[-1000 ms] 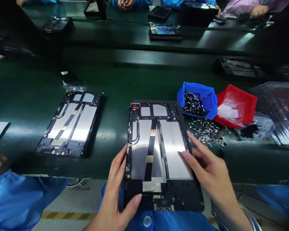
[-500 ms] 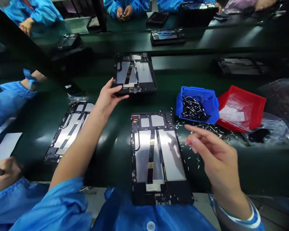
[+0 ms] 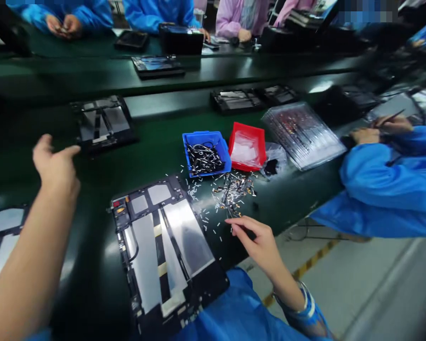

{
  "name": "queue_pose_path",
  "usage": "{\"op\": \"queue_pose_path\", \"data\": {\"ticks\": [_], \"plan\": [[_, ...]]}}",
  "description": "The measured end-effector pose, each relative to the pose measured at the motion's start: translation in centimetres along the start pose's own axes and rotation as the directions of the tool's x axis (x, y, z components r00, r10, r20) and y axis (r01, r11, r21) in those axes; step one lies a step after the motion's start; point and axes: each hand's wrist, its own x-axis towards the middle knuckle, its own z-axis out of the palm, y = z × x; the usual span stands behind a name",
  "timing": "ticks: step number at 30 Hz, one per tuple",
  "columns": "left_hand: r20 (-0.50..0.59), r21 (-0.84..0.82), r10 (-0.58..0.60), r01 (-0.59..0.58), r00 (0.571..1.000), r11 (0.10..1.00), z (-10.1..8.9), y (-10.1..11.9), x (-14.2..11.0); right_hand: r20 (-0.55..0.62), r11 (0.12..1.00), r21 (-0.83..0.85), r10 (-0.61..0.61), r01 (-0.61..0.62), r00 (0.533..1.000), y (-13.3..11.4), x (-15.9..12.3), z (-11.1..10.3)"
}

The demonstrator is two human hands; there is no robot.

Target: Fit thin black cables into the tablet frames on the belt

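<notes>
Work looks partway to us: far tablet (image 3: pixel 116 118) set down just beside our empty, spread left hand (image 3: pixel 55 163); near tablet (image 3: pixel 189 237) uncovered before us, our right hand (image 3: pixel 258 240) pinched by loose cables (image 3: pixel 236 189), hold unclear

The blue bin (image 3: pixel 227 160) looks smooth plastic, like the red bin (image 3: pixel 246 166) to its right — glossy clear plastic trays (image 3: pixel 305 137) farther right. This side of the blue bin, an opened tablet (image 3: pixel 172 260): sheeny, metal-looking plates (image 3: pixel 144 265) framed in matt black. The bench (image 3: pixel 156 142) beneath gleams.
</notes>
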Motion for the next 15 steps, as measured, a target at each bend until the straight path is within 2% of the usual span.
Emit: {"op": "queue_pose_path", "data": {"ticks": [4,7,10,15], "plan": [[0.06,0.212,0.035,-0.047,0.998,0.976,-1.0,-0.7,-1.5,-0.06,1.0,0.007,-0.008,0.008,0.998,0.7,0.1,-0.1],[0.049,0.338,0.077,-0.089,0.996,0.937,-0.4,-0.9,-0.6,-0.052,0.995,-0.012,-0.097,0.096,0.994,0.9,0.2,0.1],[0.068,0.393,0.079,-0.1,0.995,0.914,0.3,-0.9,1.0,-0.04,0.989,-0.02,-0.147,0.147,0.988,1.3,-0.4,-0.1],[0.077,0.418,0.014,-0.045,0.997,0.907,-0.1,-1.2,1.8,-0.085,0.997,-0.033,-0.075,0.072,0.994,2.4,-1.6,-0.8]]}}
